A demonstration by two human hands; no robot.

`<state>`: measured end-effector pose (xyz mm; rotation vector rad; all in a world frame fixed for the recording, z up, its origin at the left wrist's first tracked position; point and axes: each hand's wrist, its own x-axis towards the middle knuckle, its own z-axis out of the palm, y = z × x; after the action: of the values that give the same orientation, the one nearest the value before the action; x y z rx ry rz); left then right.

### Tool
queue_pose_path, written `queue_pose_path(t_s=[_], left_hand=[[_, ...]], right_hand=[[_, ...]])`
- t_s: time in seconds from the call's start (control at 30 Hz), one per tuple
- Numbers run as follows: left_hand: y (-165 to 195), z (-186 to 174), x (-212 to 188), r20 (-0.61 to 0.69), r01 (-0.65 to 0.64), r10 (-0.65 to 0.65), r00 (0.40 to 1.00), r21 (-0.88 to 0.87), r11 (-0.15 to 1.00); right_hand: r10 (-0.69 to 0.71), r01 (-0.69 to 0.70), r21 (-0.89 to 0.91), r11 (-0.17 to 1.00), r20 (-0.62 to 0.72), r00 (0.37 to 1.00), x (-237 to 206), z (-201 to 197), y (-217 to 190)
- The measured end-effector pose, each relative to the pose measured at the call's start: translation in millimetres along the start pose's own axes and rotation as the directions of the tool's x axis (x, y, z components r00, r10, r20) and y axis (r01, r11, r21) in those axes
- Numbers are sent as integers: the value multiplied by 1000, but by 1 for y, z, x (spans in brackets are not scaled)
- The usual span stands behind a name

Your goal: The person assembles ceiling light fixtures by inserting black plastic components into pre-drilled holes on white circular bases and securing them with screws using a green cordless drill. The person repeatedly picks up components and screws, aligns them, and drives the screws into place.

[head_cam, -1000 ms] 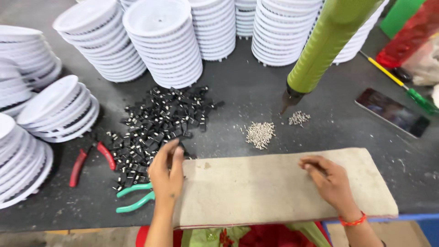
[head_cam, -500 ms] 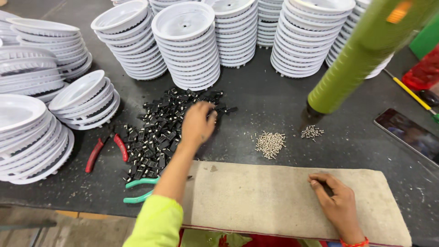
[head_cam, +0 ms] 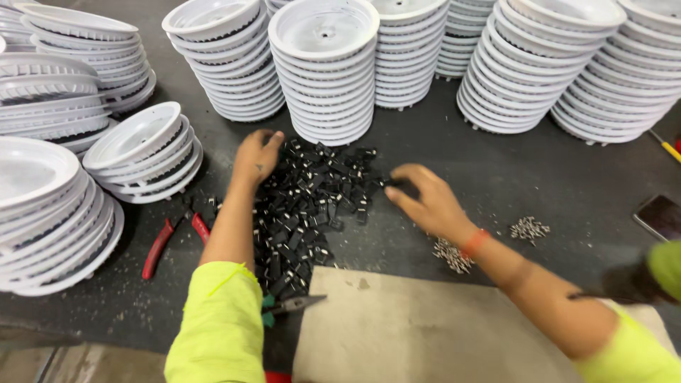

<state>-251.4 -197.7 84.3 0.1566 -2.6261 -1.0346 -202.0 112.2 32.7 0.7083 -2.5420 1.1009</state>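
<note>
Both hands, left hand [head_cam: 257, 157] and right hand [head_cam: 424, 201], reach into black parts [head_cam: 312, 206].

Setting: you are in a small assembly workshop. Evidence: a dark, scuffed tabletop [head_cam: 539, 170]; many tall stacks of identical white plastic discs [head_cam: 325, 67] ranged along its back and left side; a loose heap of small black parts [head_cam: 312, 206]; little piles of metal screws [head_cam: 528, 228]; red-handled pliers [head_cam: 170, 237] and green-handled pliers [head_cam: 284, 306]; a beige work mat [head_cam: 418, 333] at the near edge.
</note>
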Motion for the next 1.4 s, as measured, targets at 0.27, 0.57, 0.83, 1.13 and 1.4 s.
queue_pose_path(t_s=[0.27, 0.57, 0.83, 1.13, 1.4], left_hand=[[-14, 26, 32, 247, -130, 116, 962, 41, 991], [-27, 44, 14, 485, -55, 180, 856, -260, 964], [-47, 11, -30, 562, 33, 346, 751, -555, 831], [-34, 28, -17, 141, -307, 311, 940, -49, 950], [-10, 41, -16, 522, -42, 78, 850, -79, 996]], right_hand=[[22, -20, -134, 991, 11, 1000, 99, 94, -5], [-43, 38, 105, 994, 45, 998, 55, 111, 11], [-1, -189, 702, 687, 262, 965, 12, 71, 31], [-30, 19, 109, 994, 100, 995, 92, 100, 13], [-87, -50, 413, 909, 308, 947, 64, 103, 3]])
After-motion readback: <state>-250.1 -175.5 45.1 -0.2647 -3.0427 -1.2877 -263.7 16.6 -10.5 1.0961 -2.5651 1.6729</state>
